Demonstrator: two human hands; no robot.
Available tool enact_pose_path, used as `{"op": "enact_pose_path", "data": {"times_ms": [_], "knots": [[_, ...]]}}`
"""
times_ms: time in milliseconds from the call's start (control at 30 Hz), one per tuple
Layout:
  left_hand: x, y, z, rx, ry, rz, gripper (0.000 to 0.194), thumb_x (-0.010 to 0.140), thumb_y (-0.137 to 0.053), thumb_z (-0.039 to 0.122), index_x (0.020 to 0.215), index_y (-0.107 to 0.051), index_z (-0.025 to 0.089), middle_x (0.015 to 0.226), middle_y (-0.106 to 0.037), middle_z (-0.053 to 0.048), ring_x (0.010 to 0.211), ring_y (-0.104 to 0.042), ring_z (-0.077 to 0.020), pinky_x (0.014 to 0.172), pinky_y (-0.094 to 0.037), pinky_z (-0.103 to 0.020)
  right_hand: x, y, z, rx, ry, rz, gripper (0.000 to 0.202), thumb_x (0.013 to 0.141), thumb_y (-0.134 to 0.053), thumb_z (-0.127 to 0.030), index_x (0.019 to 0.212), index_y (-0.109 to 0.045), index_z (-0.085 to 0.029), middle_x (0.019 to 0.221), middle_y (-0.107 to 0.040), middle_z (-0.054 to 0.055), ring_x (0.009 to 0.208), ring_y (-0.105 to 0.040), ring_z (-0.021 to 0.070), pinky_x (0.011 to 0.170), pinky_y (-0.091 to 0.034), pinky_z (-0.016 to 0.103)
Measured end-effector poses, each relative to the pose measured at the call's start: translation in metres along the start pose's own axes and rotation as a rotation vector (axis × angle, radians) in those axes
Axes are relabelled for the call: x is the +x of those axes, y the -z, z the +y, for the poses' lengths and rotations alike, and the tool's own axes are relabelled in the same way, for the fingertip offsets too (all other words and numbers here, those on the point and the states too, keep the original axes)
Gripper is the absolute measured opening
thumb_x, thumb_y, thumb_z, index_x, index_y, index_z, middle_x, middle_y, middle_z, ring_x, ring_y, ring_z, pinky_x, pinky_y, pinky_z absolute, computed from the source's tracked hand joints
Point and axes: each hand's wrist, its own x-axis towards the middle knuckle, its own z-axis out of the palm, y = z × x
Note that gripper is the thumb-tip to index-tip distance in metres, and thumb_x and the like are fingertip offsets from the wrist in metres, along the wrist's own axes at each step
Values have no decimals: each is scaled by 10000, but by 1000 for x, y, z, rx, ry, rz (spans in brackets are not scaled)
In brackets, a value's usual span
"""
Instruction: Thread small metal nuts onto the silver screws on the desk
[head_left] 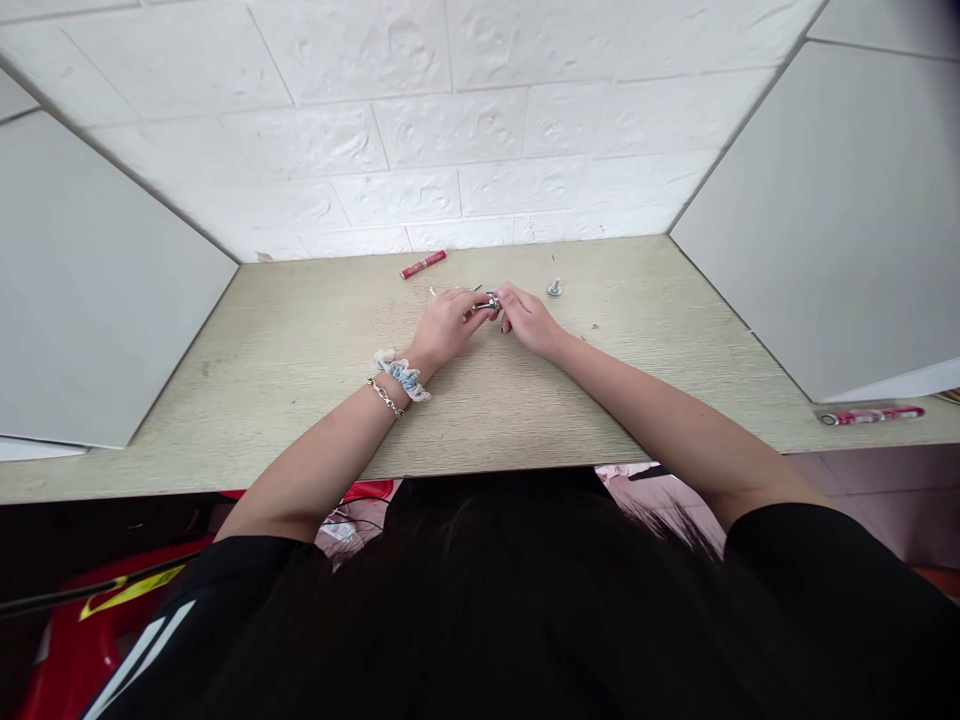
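Observation:
A small shiny metal piece [489, 304] is pinched between my two hands, low over the pale wooden tabletop [480, 400]. My left hand [447, 325] grips its left side with thumb and fingers, a scrunchie [403, 374] and a chain bracelet [385, 398] around the wrist. Closed at the piece's right end is my right hand [529, 320], fingers curled under. Fingers cover much of the metal, so its exact kind cannot be made out. Just right of that hand lies a small silver part with a round base and a stem [554, 288]. Thin slivers show behind my left fingers.
A red tube [423, 264] lies near the white brick-patterned wall [420, 140]. Another red tube [872, 415] rests by the front right edge. Grey panels stand at the left [105, 290] and right [825, 220]. Small crumbs are scattered left of my hands.

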Motion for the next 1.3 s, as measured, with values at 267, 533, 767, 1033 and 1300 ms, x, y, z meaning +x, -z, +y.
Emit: {"op": "enact_pose_path", "data": {"times_ms": [267, 533, 767, 1033, 1300], "knots": [[-1, -1, -2, 20, -8, -1, 162, 922, -587, 290, 959, -703, 182, 797, -690, -31, 716, -601, -145, 758, -474, -295, 2, 0, -3, -39, -51, -23, 596, 879, -355, -710, 687, -534, -174, 645, -549, 3, 564, -473, 97, 604, -402, 256], [0, -1, -2, 17, 1, 7, 182, 914, -604, 317, 960, -703, 172, 807, -698, -36, 711, -601, -147, 764, -473, -301, -2, 3, -4, -112, 52, -23, 498, 931, -359, -629, 699, -469, -203, 560, -466, -31, 584, -470, 116, 633, -384, 270], [0, -1, -2, 10, 39, 0, 182, 920, -593, 323, 975, -691, 180, 839, -700, -35, 729, -605, -149, 782, -474, -314, -1, 1, 0, -29, 75, -15, 285, 950, -443, -459, 807, -467, -213, 612, -463, -51, 551, -451, 100, 589, -383, 258], [-1, 1, 0, 6, 47, -10, 187, 923, -588, 319, 986, -696, 180, 839, -700, -35, 747, -618, -152, 792, -481, -318, 1, 0, 2, 13, 58, -26, 30, 875, -433, -194, 869, -456, -213, 767, -523, -34, 554, -461, 84, 590, -392, 256], [-1, 0, 0, -6, 33, -12, 190, 924, -588, 315, 1002, -695, 178, 899, -719, -46, 794, -635, -158, 834, -471, -325, -1, 0, -3, -12, 86, 40, 57, 870, -440, -164, 881, -471, -211, 822, -545, -28, 563, -454, 80, 620, -389, 258]]}}
